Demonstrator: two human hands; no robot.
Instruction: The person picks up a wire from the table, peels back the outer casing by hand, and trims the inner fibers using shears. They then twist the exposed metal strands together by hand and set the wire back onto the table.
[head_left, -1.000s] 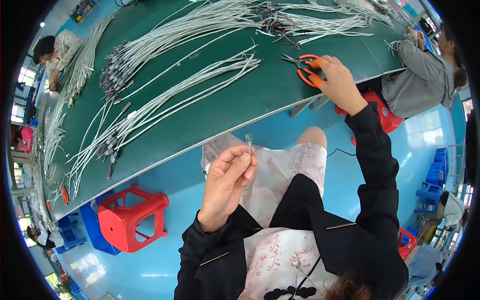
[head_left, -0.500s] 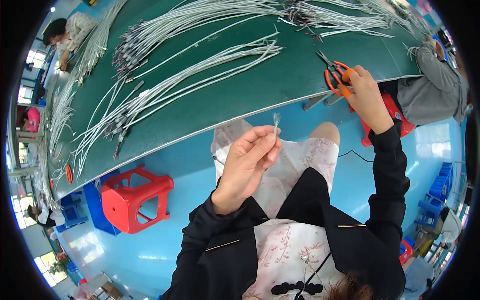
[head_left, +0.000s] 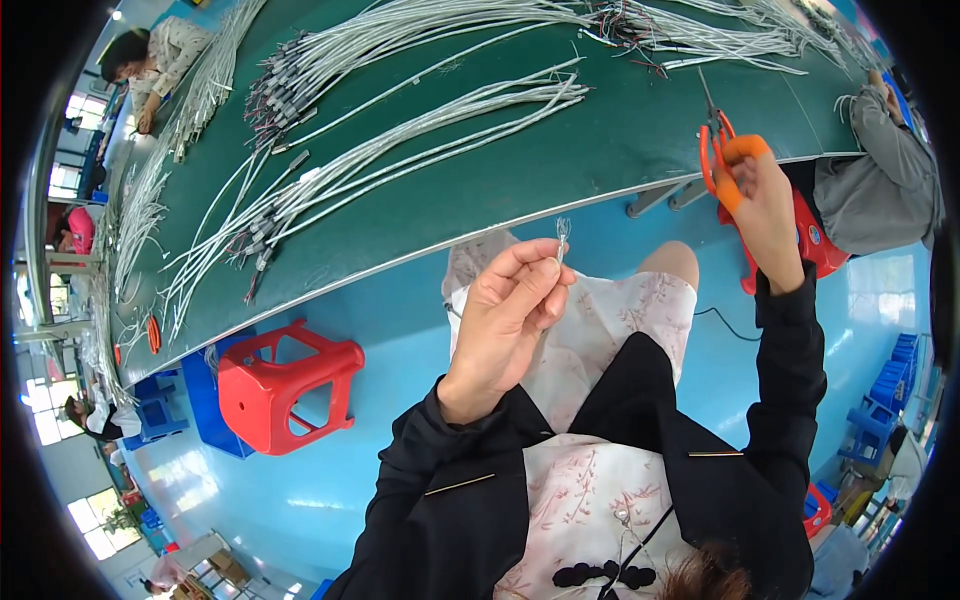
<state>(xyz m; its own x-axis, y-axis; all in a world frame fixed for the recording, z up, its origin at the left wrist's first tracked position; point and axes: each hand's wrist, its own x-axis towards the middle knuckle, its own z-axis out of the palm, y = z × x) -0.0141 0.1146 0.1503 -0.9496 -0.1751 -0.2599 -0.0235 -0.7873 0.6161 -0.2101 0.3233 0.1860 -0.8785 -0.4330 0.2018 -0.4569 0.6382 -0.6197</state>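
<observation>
Held between thumb and fingertips of my left hand [head_left: 508, 322] is the end of a thin cable, its frayed wire strands [head_left: 563, 232] fanning upward; the rest of that cable is hidden. My right hand [head_left: 768, 210] has orange covers on its thumb and a finger. It is closed around the orange handles of scissors [head_left: 712, 150], whose narrow dark blades point away over the table. The scissors are apart from the cable end, off to its right.
On the green table [head_left: 420, 215] lie bundles of white cables [head_left: 400, 145] with grey connectors. A red stool [head_left: 255, 405] and a blue bin [head_left: 210, 410] stand at left. A person in a grey sleeve [head_left: 885, 150] sits at right, another person [head_left: 170, 60] at far left. The table's edge runs before my knees.
My right hand has shifted rightward with the scissors, turning them so their blades point more straight away from me. My left hand still pinches the cable end; its strands look more spread.
</observation>
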